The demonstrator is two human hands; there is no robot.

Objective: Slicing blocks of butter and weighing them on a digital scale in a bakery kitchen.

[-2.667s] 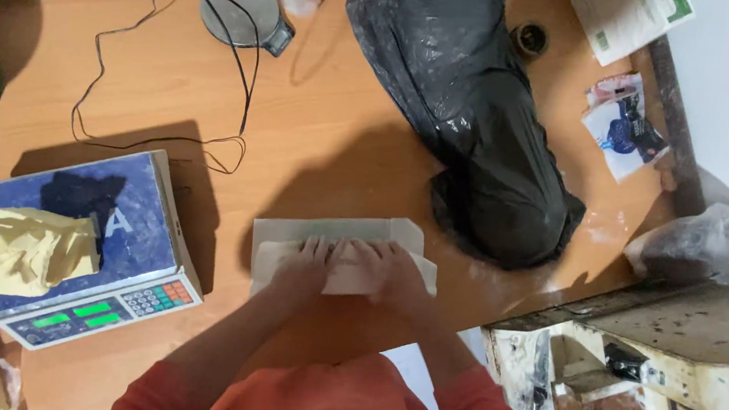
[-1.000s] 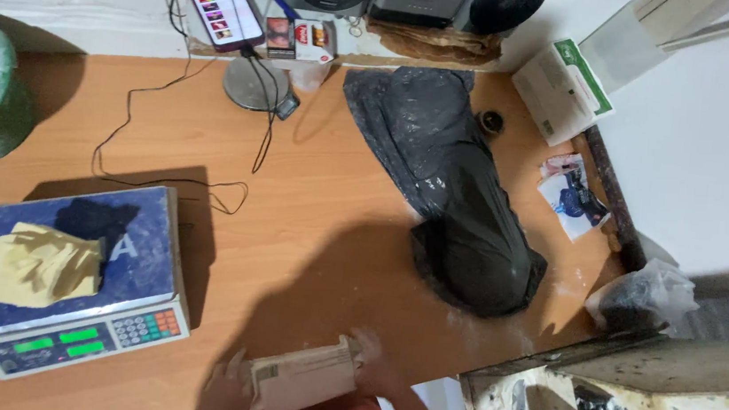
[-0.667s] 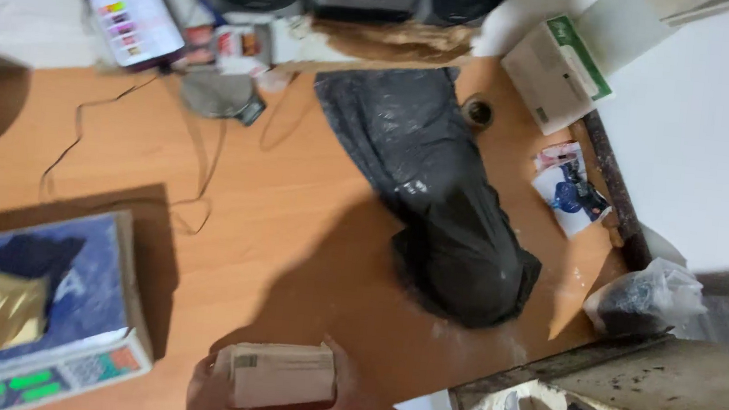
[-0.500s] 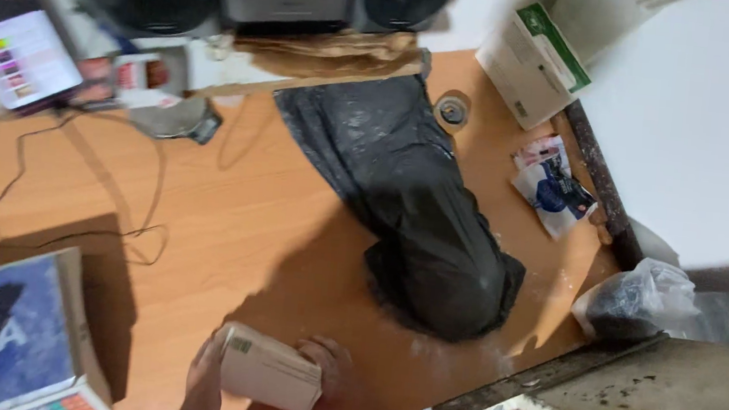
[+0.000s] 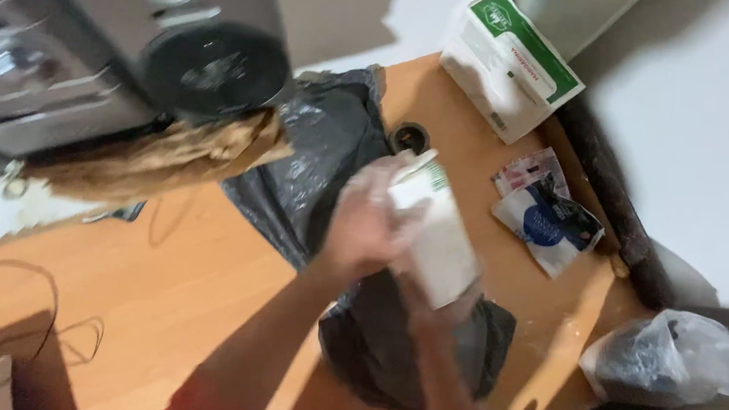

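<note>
Both hands clamp my white packet [image 5: 437, 239], left hand [image 5: 363, 223] up top, right hand [image 5: 426, 305] beneath, lifted over the black bag [image 5: 315, 165]; wrapped already, not yet set down.

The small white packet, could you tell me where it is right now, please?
In the head view, the small white packet is mid-frame, held up between the left hand and right hand, above the black plastic bag on the wooden table.

left hand [image 5: 364, 225] raised, fingers curled | right hand [image 5: 437, 303] raised, gripping from below
</note>
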